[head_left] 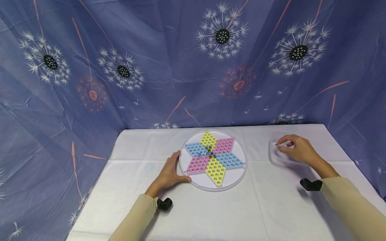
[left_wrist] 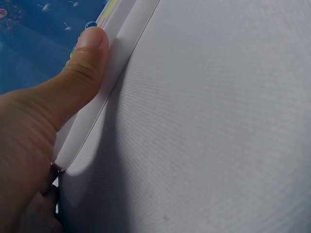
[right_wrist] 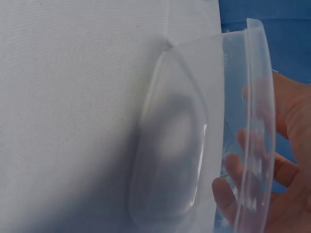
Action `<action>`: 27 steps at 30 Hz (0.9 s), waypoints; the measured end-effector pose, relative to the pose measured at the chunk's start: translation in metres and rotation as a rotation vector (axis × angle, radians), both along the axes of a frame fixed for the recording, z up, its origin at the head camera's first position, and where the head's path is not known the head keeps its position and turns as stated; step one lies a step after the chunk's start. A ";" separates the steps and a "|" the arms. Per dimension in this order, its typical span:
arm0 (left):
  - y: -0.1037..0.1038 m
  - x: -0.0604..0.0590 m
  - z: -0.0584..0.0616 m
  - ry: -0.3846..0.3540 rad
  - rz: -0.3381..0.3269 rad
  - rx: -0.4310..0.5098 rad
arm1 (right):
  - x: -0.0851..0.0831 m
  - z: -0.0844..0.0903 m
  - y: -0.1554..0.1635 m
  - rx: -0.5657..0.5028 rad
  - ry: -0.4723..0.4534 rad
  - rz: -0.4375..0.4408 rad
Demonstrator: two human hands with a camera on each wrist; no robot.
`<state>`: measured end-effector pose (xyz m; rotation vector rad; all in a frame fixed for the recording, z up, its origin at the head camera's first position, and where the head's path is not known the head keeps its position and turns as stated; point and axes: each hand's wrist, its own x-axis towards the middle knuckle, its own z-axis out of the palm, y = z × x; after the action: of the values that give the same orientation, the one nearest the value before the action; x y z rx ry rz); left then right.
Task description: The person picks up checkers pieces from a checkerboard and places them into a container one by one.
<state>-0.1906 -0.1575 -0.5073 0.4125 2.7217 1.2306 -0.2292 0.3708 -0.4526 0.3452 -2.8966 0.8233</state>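
Note:
A round white Chinese checkers board [head_left: 199,183] with yellow, pink and blue star points lies on the table. Several glass marbles [head_left: 208,154] sit around its middle. My left hand [head_left: 169,173] rests against the board's left edge, thumb and fingers spread along the rim; in the left wrist view the thumb [left_wrist: 80,73] lies straight on that rim. Over a clear plastic container [head_left: 274,160], my right hand [head_left: 297,149] pinches a small marble [head_left: 276,144] between thumb and forefinger. Through the container wall in the right wrist view, the fingers show only partly and the marble cannot be made out.
A white cloth [head_left: 256,207] covers the table. Behind it and at both sides hangs a blue curtain [head_left: 169,67] with dandelion prints. The container stands to the right of the board, with a stretch of cloth between them.

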 end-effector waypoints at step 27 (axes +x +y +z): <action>0.000 0.000 0.001 -0.007 0.004 -0.007 | -0.003 -0.001 -0.002 0.032 -0.089 0.001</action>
<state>-0.1904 -0.1577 -0.5061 0.4005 2.7214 1.2205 -0.2320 0.3687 -0.4540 0.3204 -2.9952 0.8138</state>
